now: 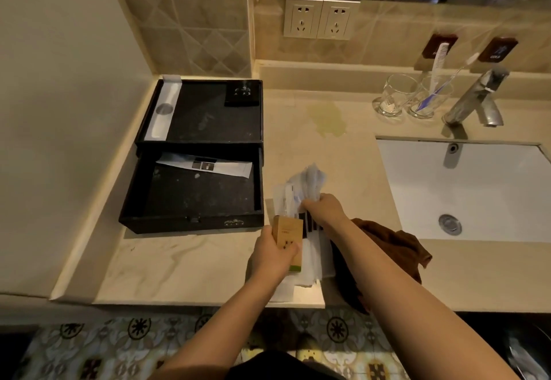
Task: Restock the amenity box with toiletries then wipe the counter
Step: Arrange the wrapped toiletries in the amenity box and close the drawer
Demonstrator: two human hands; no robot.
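The black amenity box [190, 222] lies open on the counter's left, lid [143, 111] flat behind it. Inside the box is one long white packet [205, 166]; a white sachet [165, 108] and a small black box [242, 96] rest on the lid. My left hand [275, 253] grips a small tan carton [287, 235] just right of the box's front corner. My right hand [325, 208] is closed on a bunch of clear-wrapped toiletry packets [307, 184]. More white packets [313, 266] lie under both hands on the counter [193, 266].
A brown cloth [399, 245] lies crumpled right of the packets, near the white sink [465, 188]. Behind the sink stand a tap [477, 99] and two glasses [411, 99], one with a comb and a toothbrush. A yellowish stain [328, 118] marks the counter.
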